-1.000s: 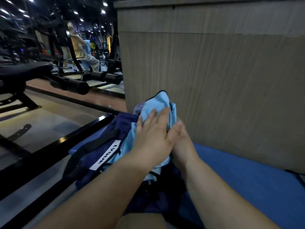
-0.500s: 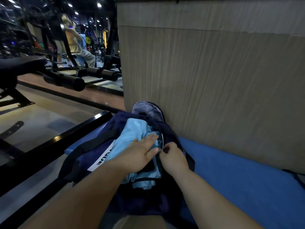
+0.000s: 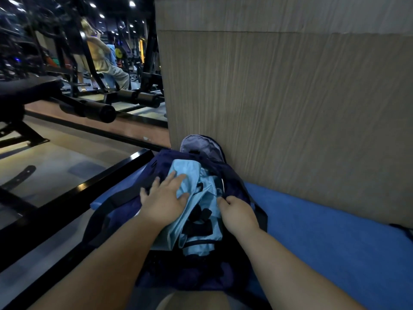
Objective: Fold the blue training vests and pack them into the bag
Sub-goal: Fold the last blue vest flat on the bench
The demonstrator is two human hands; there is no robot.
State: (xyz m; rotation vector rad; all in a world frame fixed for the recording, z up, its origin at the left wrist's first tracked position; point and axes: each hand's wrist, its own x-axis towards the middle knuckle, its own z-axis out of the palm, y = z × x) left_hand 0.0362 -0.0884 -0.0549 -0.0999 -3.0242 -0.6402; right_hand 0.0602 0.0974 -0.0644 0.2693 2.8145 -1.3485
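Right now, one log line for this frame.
phase: packing | left hand: flat, pressing blue vest into bag | right hand: gripping bag rim | bag: open, on blue mat

Dim scene, lit by small ceiling spotlights at upper left. Glare streaks the floor. Wide-angle bending warps the edges.

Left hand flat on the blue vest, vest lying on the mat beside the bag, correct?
No. The head view shows the left hand flat on the vest, but the vest lies in the open bag, not on the mat.
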